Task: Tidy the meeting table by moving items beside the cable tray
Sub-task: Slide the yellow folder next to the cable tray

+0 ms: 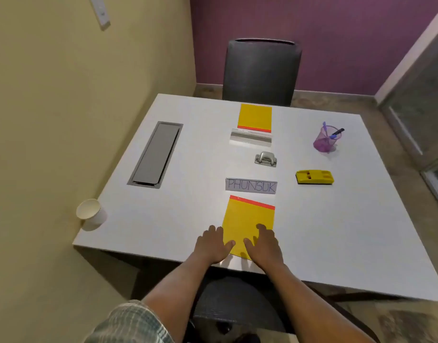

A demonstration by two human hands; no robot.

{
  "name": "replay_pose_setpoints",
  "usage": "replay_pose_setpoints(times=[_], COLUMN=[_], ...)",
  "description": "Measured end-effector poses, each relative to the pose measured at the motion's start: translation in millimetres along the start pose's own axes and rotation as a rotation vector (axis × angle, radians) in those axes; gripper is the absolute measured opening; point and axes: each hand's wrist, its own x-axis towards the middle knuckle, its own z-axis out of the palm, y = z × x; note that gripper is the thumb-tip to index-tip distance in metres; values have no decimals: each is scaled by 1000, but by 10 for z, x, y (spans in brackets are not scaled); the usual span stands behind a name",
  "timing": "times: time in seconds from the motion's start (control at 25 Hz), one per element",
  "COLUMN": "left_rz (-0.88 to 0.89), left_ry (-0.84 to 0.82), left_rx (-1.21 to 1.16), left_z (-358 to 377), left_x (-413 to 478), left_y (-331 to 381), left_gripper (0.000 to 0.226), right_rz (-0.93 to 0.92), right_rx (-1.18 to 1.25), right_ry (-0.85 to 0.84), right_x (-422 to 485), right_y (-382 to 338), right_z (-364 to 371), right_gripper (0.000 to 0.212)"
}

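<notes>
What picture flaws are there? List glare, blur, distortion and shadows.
Head view: wide-angle distortion bows the table edges and leans the walls; soft overall, fingers of the left hand and right hand slightly blurred; mild sheen on the clear stand and metal punch; even light, faint shadows beside the paper cup and purple pen holder.

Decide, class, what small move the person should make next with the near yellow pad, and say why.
Probably slide the near yellow pad leftward toward the cable tray. Both the left hand and the right hand already rest flat on its near edge, the pad lies well right of the tray, and the white table between them looks bare.
</notes>
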Motion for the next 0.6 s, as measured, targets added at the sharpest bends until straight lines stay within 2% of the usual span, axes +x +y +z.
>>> replay_pose_setpoints(times=[0.12,0.28,0.48,0.6], left_rz=[-113,-220,-288,-360], left_ry=[-45,-18,44,1], left_rx=[-177,-387,-530,-639], left_z=[100,194,243,176], left_x=[81,217,335,471], left_y=[35,100,74,-20], left_gripper=[73,72,74,65], right_rz=[109,211,306,404], right_rx=[74,179,170,186], right_ry=[-66,-126,-81,-47], right_x=[31,145,195,313], right_y=[138,267,254,146], right_z=[22,102,220,235], right_gripper=[74,80,79,77])
